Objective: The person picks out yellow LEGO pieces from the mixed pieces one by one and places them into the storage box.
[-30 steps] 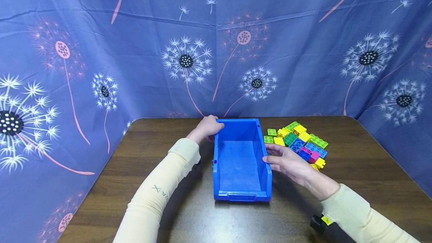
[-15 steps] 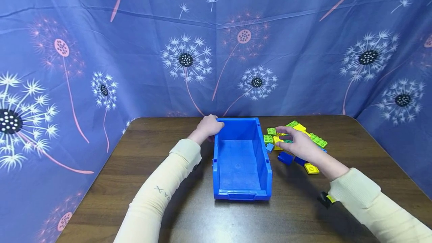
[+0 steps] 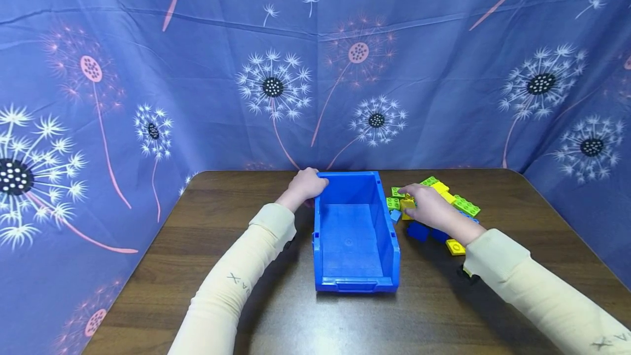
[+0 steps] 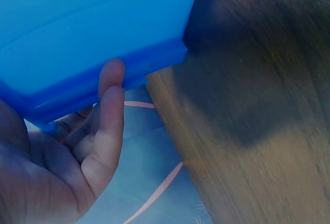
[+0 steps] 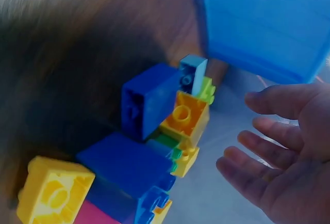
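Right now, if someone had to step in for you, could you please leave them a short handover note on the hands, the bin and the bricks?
Left hand: grips the far left corner of the blue plastic bin, fingers curled over its rim.
Right hand: open, fingers spread over the pile of coloured plastic building bricks; it holds nothing, by the right wrist view.
Things: the bin sits mid-way across the brown wooden table; the bricks lie on the table just right of it.
Done: the bin is steadied.
Left: no brick is in the bin; the whole pile lies outside it.

Dark wood table (image 3: pixel 246 267) w/ blue bin (image 3: pixel 352 234) & toy bricks (image 3: pixel 443 207) beside it.
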`<state>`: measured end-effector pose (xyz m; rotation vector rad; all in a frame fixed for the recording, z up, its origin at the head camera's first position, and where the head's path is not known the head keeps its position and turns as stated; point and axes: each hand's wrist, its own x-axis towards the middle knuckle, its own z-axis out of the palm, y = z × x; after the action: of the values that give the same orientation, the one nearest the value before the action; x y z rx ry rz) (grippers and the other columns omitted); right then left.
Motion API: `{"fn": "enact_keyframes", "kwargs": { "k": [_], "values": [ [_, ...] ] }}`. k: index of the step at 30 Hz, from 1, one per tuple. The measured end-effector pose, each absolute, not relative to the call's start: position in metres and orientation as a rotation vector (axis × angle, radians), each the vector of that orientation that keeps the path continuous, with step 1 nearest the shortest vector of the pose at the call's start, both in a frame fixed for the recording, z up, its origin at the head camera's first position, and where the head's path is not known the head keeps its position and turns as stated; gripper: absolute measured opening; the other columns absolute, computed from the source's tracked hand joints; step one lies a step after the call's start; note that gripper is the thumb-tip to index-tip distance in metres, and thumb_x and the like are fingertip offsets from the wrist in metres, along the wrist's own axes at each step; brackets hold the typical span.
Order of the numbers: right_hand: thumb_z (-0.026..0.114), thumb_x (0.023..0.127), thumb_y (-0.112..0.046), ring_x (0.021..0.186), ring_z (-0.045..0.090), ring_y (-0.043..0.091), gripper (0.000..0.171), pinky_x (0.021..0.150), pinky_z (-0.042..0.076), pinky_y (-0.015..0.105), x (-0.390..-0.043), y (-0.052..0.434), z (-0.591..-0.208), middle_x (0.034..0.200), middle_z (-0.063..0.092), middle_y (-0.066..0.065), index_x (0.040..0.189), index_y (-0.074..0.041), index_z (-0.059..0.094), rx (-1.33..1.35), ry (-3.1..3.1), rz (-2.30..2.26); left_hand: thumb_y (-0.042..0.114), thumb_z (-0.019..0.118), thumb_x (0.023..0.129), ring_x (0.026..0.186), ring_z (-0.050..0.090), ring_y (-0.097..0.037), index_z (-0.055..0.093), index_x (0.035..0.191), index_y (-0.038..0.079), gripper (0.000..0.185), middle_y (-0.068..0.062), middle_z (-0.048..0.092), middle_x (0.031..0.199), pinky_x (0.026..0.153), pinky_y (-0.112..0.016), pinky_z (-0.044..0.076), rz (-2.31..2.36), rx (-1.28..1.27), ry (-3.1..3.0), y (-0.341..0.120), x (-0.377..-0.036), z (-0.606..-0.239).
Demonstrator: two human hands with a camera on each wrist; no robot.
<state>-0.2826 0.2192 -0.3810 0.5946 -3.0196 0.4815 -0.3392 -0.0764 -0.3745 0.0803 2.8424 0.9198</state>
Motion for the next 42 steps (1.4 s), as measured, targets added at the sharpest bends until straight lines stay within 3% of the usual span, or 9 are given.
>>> {"fn": "enact_keyframes", "kwargs": {
  "k": [7, 14, 21, 30, 42],
  "values": [
    [0.074, 0.077, -0.005, 0.104, 0.059, 0.041, 0.051, 0.084, 0.052, 0.051, -0.293, 0.217, -0.393, 0.122, 0.056, 0.027, 0.123, 0.006, 0.055, 0.612, -3.035, 0.247, 0.030, 0.052, 0.093, 0.048, 0.064, -0.021, 0.059, 0.106, 0.003, 0.031, -0.014, 0.061, 0.072, 0.044, -0.033, 0.054, 0.912, 0.103, 2.849, -0.077, -0.341, -0.373],
    [0.077, 0.073, -0.002, 0.099, 0.060, 0.038, 0.048, 0.080, 0.054, 0.048, -0.300, 0.218, -0.400, 0.112, 0.060, 0.024, 0.117, 0.008, 0.059, 0.685, -3.004, 0.165, 0.032, 0.053, 0.092, 0.053, 0.066, -0.024, 0.058, 0.110, 0.004, 0.034, -0.014, 0.060, 0.079, 0.048, -0.035, 0.056, 0.857, 0.150, 2.851, -0.076, -0.343, -0.372],
    [0.079, 0.072, -0.005, 0.095, 0.061, 0.036, 0.046, 0.079, 0.055, 0.047, -0.306, 0.219, -0.404, 0.108, 0.061, 0.023, 0.113, 0.008, 0.061, 0.698, -3.041, 0.122, 0.033, 0.051, 0.093, 0.055, 0.066, -0.023, 0.059, 0.106, 0.005, 0.032, -0.013, 0.060, 0.076, 0.047, -0.033, 0.055, 0.839, 0.135, 2.868, -0.076, -0.341, -0.374],
    [0.078, 0.073, -0.006, 0.095, 0.061, 0.037, 0.045, 0.079, 0.055, 0.047, -0.312, 0.219, -0.407, 0.107, 0.061, 0.025, 0.112, 0.010, 0.061, 0.700, -3.094, 0.087, 0.033, 0.051, 0.094, 0.071, 0.069, -0.032, 0.057, 0.099, 0.006, 0.028, -0.012, 0.055, 0.074, 0.059, -0.040, 0.058, 0.911, 0.100, 2.829, -0.076, -0.338, -0.372],
    [0.077, 0.073, -0.004, 0.089, 0.062, 0.032, 0.041, 0.079, 0.055, 0.045, -0.308, 0.219, -0.400, 0.101, 0.062, 0.021, 0.109, 0.009, 0.062, 0.731, -3.109, 0.124, 0.034, 0.051, 0.094, 0.062, 0.067, -0.025, 0.057, 0.093, 0.007, 0.027, -0.011, 0.055, 0.073, 0.052, -0.034, 0.057, 0.910, 0.108, 2.842, -0.076, -0.335, -0.372]
  ]
}}
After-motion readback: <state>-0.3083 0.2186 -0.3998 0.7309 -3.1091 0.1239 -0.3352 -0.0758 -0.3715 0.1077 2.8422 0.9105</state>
